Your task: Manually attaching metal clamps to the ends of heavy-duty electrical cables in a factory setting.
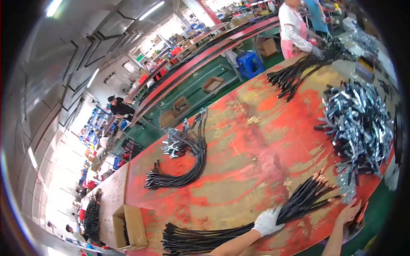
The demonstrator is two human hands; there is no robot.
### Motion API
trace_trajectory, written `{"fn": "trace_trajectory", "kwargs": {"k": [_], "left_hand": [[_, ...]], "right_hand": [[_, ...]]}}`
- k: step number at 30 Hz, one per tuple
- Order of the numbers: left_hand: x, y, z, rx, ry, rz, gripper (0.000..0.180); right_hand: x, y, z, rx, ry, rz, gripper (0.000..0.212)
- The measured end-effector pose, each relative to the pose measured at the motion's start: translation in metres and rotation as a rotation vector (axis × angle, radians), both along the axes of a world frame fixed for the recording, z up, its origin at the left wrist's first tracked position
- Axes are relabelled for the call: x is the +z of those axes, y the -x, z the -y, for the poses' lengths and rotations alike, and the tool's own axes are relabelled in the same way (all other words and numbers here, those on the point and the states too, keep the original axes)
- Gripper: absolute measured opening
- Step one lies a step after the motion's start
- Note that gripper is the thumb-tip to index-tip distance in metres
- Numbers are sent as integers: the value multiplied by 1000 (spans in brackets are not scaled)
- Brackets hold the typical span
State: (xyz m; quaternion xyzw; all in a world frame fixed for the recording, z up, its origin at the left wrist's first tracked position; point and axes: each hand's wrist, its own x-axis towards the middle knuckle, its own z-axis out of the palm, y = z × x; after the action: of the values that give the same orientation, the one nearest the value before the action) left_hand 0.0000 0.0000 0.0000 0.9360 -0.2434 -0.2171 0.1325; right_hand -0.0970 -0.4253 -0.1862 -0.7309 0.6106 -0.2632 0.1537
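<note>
A long bundle of black cables point(213, 237) lies along the near side of the table, its bare copper ends point(319, 178) fanned out to the right. My left hand point(268, 222), in a white glove, is closed over the cables at about the middle of the bundle. At the table's right edge is my right hand point(349, 212), its fingers apart and nothing visible in them. It is just below a small heap of shiny metal pieces point(346, 181), close to the copper ends.
A big pile of cables with silvery ends point(356, 123) covers the right side. A curved cable bundle point(198, 164) lies mid-left, and a cardboard box point(136, 226) stands at the left end. Across the table a co-worker point(294, 30) handles more black cables point(294, 77). A blue stool point(250, 64) stands beyond.
</note>
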Motion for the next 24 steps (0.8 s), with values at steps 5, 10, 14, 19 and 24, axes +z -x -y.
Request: {"fn": "trace_trajectory", "kwargs": {"k": [5,10,14,19,24], "left_hand": [[-18,-4,-8,-7,38,128,90],[-12,4,9,-25,70,118,89],[-12,3,1,-9,30,82,90],[-14,7,5,-32,25,115,90],[-20,1,-5,-53,60,143,86]], "right_hand": [[6,-21,-18,-112,55,-41,57],[-2,3,11,-27,176,13,62],[12,-16,-21,-14,195,40,54],[27,-17,-34,-124,90,-13,55],[48,-11,-49,-90,153,94,50]]}}
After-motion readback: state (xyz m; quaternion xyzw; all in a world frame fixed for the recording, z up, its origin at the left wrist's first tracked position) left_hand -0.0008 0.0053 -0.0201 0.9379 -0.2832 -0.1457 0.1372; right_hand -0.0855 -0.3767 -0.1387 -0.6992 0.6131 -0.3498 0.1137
